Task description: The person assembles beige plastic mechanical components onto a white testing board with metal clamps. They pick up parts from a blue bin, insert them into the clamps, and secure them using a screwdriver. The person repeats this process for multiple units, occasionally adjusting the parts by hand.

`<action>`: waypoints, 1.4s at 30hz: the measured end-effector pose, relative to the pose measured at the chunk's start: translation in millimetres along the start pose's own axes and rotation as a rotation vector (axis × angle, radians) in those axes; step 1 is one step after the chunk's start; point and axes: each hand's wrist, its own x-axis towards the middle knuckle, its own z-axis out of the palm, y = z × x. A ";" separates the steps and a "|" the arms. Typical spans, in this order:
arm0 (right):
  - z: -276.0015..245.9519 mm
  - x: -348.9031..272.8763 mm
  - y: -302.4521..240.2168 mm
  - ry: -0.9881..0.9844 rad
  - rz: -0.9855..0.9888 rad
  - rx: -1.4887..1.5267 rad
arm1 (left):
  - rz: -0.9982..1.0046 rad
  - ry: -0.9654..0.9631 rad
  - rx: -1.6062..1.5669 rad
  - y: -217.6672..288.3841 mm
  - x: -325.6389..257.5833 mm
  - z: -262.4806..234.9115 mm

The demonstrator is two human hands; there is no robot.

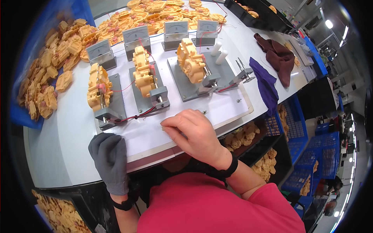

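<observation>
My right hand (196,136) is bare and held over the board's near side, thumb and forefinger pinched. A tiny light-coloured bit seems to show at the fingertips, too small to name. At the table's near edge is my left hand (109,161) in a grey glove, fingers curled; whatever lies inside them is hidden. Beyond the hands stand grey fixtures holding yellow plastic housings: a left housing (98,87), a middle housing (143,73) and a larger right housing (190,62). Red wires run by them. A small metal clamp (243,73) with two pins sits at the right, without a housing.
Several panel meters (176,33) stand behind the fixtures. Yellow housings pile up (155,15) at the back and fill a blue bin (23,110) at left. A purple cloth (265,85) and a brown cloth (278,56) lie right. Blue crates (328,155) stand below.
</observation>
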 end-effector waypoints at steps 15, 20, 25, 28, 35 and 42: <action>2.4 0.3 -7.5 -0.023 0.052 0.002 | 0.076 0.035 0.028 1.1 3.5 -3.4; 0.9 1.0 -6.9 -0.024 0.047 -0.003 | 0.089 0.045 0.034 -0.6 1.1 -1.2; 0.4 1.6 -6.1 -0.032 0.044 -0.008 | 0.093 0.047 0.022 -0.6 1.8 -0.8; 1.4 1.5 -6.6 -0.013 0.022 -0.002 | 0.095 0.050 0.015 -1.5 0.6 -1.4; 2.6 -1.9 -10.4 0.020 0.082 0.073 | 0.103 0.043 0.022 -1.1 1.9 -2.0; 13.1 8.6 -46.0 -0.063 -0.011 0.396 | 0.108 0.012 -0.006 -4.2 1.3 -7.3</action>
